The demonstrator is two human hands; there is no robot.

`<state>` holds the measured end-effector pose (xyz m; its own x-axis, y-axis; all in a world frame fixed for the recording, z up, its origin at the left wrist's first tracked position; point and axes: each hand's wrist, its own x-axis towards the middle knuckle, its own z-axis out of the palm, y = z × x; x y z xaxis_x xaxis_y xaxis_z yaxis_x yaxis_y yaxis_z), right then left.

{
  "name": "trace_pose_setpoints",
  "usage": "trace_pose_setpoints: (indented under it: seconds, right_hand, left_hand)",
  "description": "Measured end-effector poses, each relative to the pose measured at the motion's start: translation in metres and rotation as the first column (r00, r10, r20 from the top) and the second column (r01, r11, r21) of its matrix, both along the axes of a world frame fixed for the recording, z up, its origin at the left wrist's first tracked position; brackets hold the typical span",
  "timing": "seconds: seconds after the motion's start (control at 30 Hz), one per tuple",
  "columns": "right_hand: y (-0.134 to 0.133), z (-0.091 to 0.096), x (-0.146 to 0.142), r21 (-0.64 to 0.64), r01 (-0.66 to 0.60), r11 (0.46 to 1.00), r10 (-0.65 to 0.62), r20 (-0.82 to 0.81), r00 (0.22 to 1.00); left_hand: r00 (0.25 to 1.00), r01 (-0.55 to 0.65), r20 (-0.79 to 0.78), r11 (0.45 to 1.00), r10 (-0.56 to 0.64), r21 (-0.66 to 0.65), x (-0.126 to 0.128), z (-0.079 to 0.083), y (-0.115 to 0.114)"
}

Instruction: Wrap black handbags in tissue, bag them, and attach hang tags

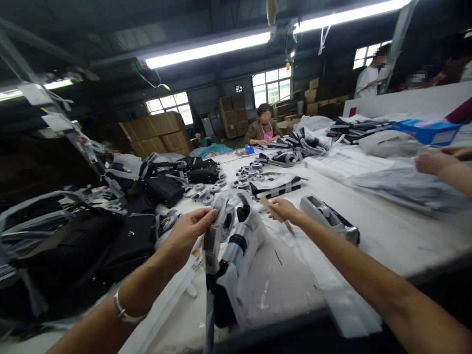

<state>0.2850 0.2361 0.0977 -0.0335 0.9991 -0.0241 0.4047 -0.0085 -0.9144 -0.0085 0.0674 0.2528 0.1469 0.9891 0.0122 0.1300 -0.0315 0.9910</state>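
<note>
My left hand [190,231] pinches a plastic-wrapped strap [220,211] between thumb and fingers. Under that strap stands a black bag [223,305], partly covered by white wrapping [254,228], at the table's front edge. My right hand [282,210] is closed on a flat tan strip [268,205], just right of the bag; whether it is card or tape I cannot tell. A grey tape dispenser [326,216] sits beyond my right forearm. Below that forearm, white translucent sheets [346,300] hang over the table edge.
Black bags [134,236] are heaped on the left. Rolled, wrapped straps [250,172] lie mid-table. At right, another person's hands [438,160] are over clear plastic bags [394,182], near a blue box [426,132]. A co-worker in a pink apron [266,130] sits across the table.
</note>
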Motion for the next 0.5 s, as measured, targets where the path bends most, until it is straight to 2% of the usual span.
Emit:
trace_pose_setpoints:
  seconds: [0.1,0.23,0.37,0.5]
  right_hand:
    - [-0.018,-0.017,0.001,-0.032,-0.022,0.999,0.025,0.097,0.995]
    - [-0.036,-0.025,0.003,0.078,0.061,0.995,-0.073,0.154,0.985]
    - [-0.043,-0.010,0.004,0.186,0.144,0.972,-0.157,0.057,0.986]
    - [-0.058,0.019,-0.004,0.225,0.126,0.966,-0.103,-0.110,0.989]
  left_hand:
    - [1.000,-0.007,-0.008,1.000,0.007,-0.001,0.001,0.000,-0.001]
    - [1.000,-0.003,-0.010,1.000,0.003,0.004,0.001,0.002,-0.004]
    - [1.000,-0.016,-0.026,1.000,0.016,0.012,0.001,0.005,-0.007]
    - [1.000,-0.020,-0.003,1.000,0.020,-0.005,0.002,0.006,-0.008]
